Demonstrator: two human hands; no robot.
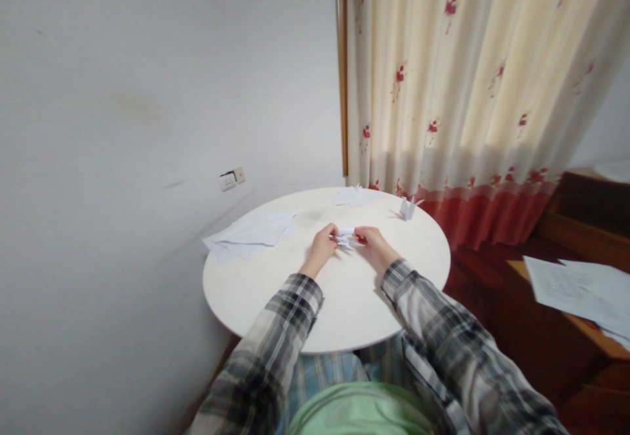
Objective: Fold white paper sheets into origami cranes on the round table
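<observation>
Over the middle of a round white table [275, 290], a small piece of folded white paper [346, 231] spans the gap between my two hands. My left hand [323, 243] is closed on its left end, fingers pinched. The right end is gripped between the thumb and fingers of my right hand [372, 241]. Just below the strip some pointed paper flaps [343, 243] show; whether they belong to the same piece I cannot tell.
A folded paper figure [407, 209] stands at the table's back right. Loose white sheets [251, 231] lie at the left, and smaller papers [352, 196] at the back. A wall is close on the left; a curtain [443, 94] hangs behind. Printed sheets [581, 290] rest on wooden furniture at right.
</observation>
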